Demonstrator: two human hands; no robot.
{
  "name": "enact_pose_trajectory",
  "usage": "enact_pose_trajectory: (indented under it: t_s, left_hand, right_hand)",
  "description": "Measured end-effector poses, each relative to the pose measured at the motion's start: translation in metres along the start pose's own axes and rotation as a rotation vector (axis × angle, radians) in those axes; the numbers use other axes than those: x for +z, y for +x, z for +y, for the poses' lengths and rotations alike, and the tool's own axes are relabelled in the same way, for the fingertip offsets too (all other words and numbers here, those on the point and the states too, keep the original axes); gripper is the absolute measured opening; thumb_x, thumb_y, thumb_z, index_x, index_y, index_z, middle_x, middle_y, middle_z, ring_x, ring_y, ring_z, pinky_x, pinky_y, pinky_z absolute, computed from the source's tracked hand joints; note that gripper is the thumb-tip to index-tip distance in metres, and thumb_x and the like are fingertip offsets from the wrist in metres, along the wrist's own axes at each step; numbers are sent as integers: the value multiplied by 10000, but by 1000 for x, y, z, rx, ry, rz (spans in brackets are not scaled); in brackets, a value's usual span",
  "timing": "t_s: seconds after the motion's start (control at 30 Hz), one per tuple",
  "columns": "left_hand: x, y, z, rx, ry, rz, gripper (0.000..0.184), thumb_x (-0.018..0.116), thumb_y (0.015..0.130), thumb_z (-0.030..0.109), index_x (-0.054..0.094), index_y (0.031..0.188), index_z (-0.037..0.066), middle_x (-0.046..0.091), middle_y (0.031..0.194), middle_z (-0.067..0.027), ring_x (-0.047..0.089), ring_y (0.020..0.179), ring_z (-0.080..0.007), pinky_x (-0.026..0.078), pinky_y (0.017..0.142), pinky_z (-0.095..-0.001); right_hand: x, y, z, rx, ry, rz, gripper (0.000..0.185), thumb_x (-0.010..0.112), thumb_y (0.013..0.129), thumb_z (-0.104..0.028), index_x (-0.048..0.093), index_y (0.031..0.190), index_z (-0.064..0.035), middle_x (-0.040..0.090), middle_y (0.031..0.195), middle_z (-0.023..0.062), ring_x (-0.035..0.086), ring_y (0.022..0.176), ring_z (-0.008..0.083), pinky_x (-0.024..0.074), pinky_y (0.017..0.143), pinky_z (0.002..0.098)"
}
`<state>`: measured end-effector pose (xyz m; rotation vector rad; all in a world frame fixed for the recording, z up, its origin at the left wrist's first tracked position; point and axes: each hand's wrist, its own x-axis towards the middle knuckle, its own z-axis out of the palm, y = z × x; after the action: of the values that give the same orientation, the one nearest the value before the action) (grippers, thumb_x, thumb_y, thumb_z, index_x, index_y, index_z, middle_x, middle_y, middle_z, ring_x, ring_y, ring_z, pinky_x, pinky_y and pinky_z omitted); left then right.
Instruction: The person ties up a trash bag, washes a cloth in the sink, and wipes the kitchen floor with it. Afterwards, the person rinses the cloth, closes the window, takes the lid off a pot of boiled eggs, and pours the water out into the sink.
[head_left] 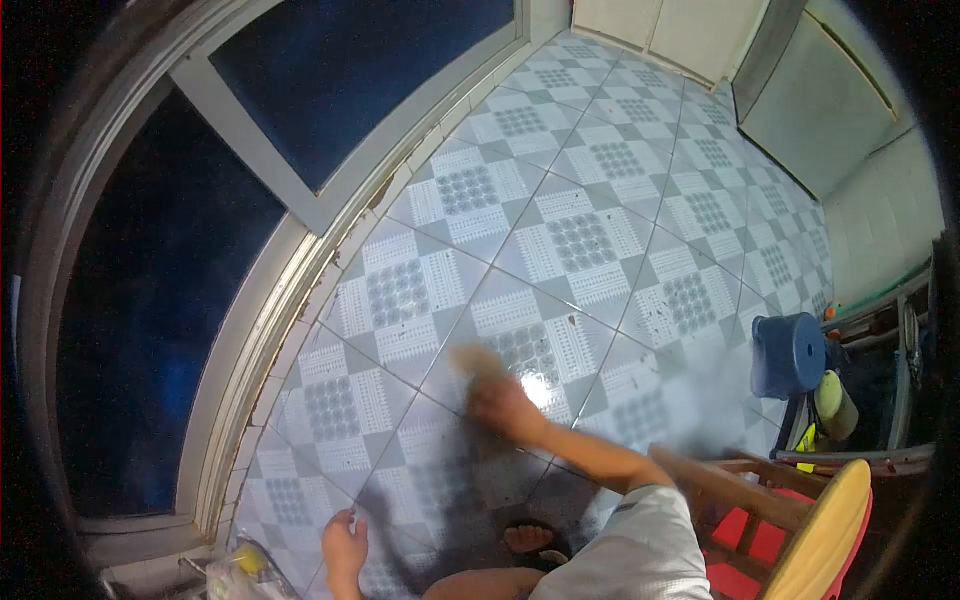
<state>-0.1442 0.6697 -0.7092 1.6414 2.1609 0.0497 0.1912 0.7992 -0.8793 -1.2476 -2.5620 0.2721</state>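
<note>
My right hand (pixel 508 408) reaches out over the patterned tile floor (pixel 580 242), closed around a small tan-tipped object (pixel 472 362). Motion smears both, so the object's kind cannot be made out, nor whether it touches the tiles. Low in the view, my left hand (pixel 345 548) is held off to the side, its fingers loosely apart with nothing in them. One bare foot (pixel 528 538) shows between the two arms.
A sliding window or door frame (pixel 300 235) runs along the left. On the right are a blue stool (pixel 790 355), a yellow-green rounded item (pixel 836 405), and a wooden chair (pixel 735 490) with red parts. A plastic bag (pixel 240 575) sits bottom left. Pale cabinets (pixel 665 35) stand behind.
</note>
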Motion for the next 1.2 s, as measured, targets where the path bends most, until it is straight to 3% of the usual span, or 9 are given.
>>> enact_pose_trajectory:
  t_s: [0.03, 0.23, 0.4, 0.47, 0.57, 0.73, 0.93, 1.0, 1.2]
  left_hand:
    - [-3, 2, 1, 12, -4, 6, 250, 571, 711, 160, 567, 909, 6, 588, 802, -159, 557, 762, -304, 426, 694, -371]
    - [-24, 13, 21, -44, -122, 10, 239, 543, 745, 147, 565, 918, -16, 594, 784, -185, 590, 735, -280, 456, 646, -327]
    - [3, 15, 22, 138, -18, 82, 261, 541, 743, 205, 579, 893, -5, 586, 846, -182, 558, 806, -324, 442, 718, -376]
    - [1, 10, 34, 20, 35, -90, 330, 529, 766, 281, 569, 939, 2, 578, 909, -181, 525, 887, -340, 406, 780, -394]
    - [9, -3, 24, 46, 51, -97, 298, 520, 770, 255, 562, 948, 21, 578, 857, -186, 535, 830, -341, 416, 735, -410]
    - [-40, -24, -9, -151, 121, -217, 316, 516, 770, 260, 538, 984, 30, 571, 836, -189, 529, 811, -344, 418, 714, -419]
    - [-167, -91, -98, -268, 371, 189, 276, 566, 730, 178, 544, 954, 19, 561, 819, -179, 528, 781, -326, 424, 706, -396]
    - [-205, -122, -109, -384, 380, 247, 261, 572, 719, 150, 546, 938, 12, 556, 863, -174, 528, 804, -323, 423, 720, -380]
    - [-206, -220, -172, -598, 326, 221, 263, 557, 734, 167, 546, 937, -1, 561, 864, -168, 528, 820, -326, 413, 745, -386]
  right_hand:
    - [19, -3, 30, 197, 112, 138, 376, 461, 739, -203, 487, 1112, -158, 383, 1231, 96, 314, 1169, 278, 213, 961, 464]
    - [-33, -84, 104, 1022, -388, 555, 320, 456, 778, -231, 502, 1078, -130, 409, 1198, 117, 331, 1141, 307, 213, 929, 510]
    - [-44, -68, 115, 1587, -427, 438, 409, 399, 825, -345, 406, 1193, -168, 330, 1277, 95, 241, 1202, 318, 141, 936, 578]
    - [-31, -34, 108, 1411, -397, 414, 424, 415, 814, -354, 406, 1192, -164, 321, 1285, 101, 239, 1200, 329, 143, 930, 586]
    - [2, 42, 60, 1092, -350, 353, 473, 483, 764, -376, 414, 1182, -166, 307, 1291, 129, 242, 1189, 360, 147, 916, 603]
    - [58, 118, -132, 63, 107, 121, 481, 555, 677, -332, 472, 1116, -156, 348, 1242, 161, 285, 1161, 375, 166, 904, 607]
    - [125, -17, -327, -959, 342, -138, 427, 548, 703, -353, 514, 1083, -160, 409, 1195, 114, 340, 1125, 340, 176, 941, 574]
    - [144, -42, -356, -1161, 330, -94, 393, 523, 741, -338, 512, 1089, -156, 402, 1213, 100, 347, 1125, 319, 176, 951, 561]
    - [180, -15, -445, -1541, 534, -419, 413, 442, 795, -332, 455, 1133, -95, 426, 1164, 96, 346, 1120, 254, 269, 916, 464]
